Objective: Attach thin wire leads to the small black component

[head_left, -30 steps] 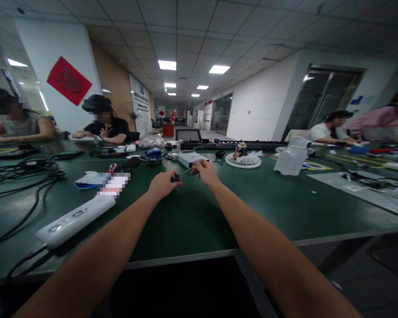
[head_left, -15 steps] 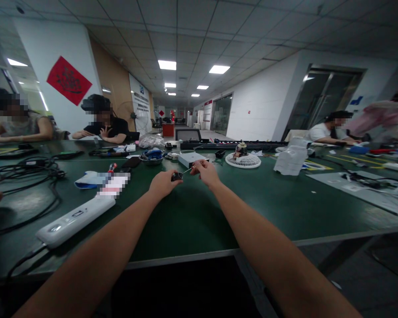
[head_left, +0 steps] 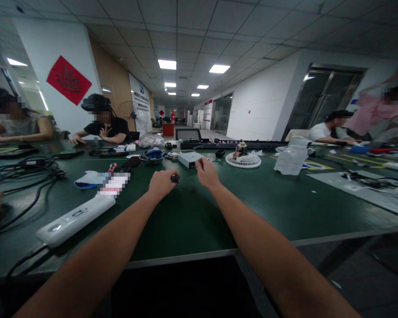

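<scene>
Both my arms reach out over the dark green table (head_left: 192, 216). My left hand (head_left: 161, 183) is closed round a small dark part (head_left: 175, 178), which pokes out past the fingers. My right hand (head_left: 207, 173) hovers a little to the right of it, fingers pinched together near the thumb tip. What that pinch holds is too small to make out. A grey box (head_left: 189, 159) lies just beyond the right hand.
A white power strip (head_left: 74, 219) lies at the left with black cables (head_left: 26, 174) behind it. A white fan grille (head_left: 243, 160), a metal bowl (head_left: 151, 158) and a red-handled tool (head_left: 112, 167) sit further back. Other people sit at the left and right ends.
My right hand has drawn slightly back and the thin rod seen between the hands no longer shows. A person at the far right has straightened up; another hand entered at the left edge.
</scene>
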Motion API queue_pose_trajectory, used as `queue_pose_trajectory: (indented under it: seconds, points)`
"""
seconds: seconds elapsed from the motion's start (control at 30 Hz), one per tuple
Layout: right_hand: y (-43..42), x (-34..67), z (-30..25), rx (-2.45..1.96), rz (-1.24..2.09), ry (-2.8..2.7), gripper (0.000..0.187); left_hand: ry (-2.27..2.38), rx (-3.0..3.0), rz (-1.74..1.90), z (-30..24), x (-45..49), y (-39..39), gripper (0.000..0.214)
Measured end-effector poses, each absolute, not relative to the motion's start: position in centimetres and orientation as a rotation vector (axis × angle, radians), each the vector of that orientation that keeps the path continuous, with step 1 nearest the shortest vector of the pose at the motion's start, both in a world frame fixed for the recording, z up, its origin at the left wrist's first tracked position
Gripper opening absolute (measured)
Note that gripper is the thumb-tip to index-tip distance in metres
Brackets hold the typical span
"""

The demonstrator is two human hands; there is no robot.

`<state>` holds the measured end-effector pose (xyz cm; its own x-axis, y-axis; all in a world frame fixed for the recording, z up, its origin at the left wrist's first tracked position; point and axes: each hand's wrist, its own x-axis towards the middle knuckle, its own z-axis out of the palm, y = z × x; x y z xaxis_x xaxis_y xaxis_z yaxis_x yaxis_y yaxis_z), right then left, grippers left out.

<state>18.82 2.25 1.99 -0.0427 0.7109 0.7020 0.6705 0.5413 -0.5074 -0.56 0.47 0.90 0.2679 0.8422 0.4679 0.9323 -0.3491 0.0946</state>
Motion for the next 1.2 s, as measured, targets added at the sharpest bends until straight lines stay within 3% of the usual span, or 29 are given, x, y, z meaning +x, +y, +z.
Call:
queue_pose_trajectory:
  seconds: [0.17, 0.3, 0.4, 0.6, 0.87, 1.2]
  points:
    - [2.8, 18.6, 0.9, -1.355, 0.081, -2.069, 0.009, -1.690, -2.348, -0.648, 0.7, -0.5, 0.5, 0.030]
    - [3.9, 19.6, 0.1, -1.693, 0.232, -2.127, 0.035, -1.689, -2.347, -0.645, 0.8, -0.5, 0.5, 0.031]
    - [4.3, 20.3, 0.1, -1.702, 0.325, -2.169, 0.037, -1.702, -2.363, -0.655, 0.8, -0.6, 0.6, 0.031]
    - [3.5, 19.7, 0.8, -1.537, 0.355, -2.182, 0.035, -1.734, -2.398, -0.661, 0.8, -0.4, 0.5, 0.034]
    - [2.0, 18.2, 1.9, -1.347, 0.320, -2.086, 0.010, -1.627, -2.537, -0.712, 0.6, -0.1, 0.5, 0.036]
    - [2.3, 18.4, 1.2, -1.245, 0.306, -2.061, 0.010, -1.505, -2.657, -0.760, 0.7, -0.2, 0.4, 0.034]
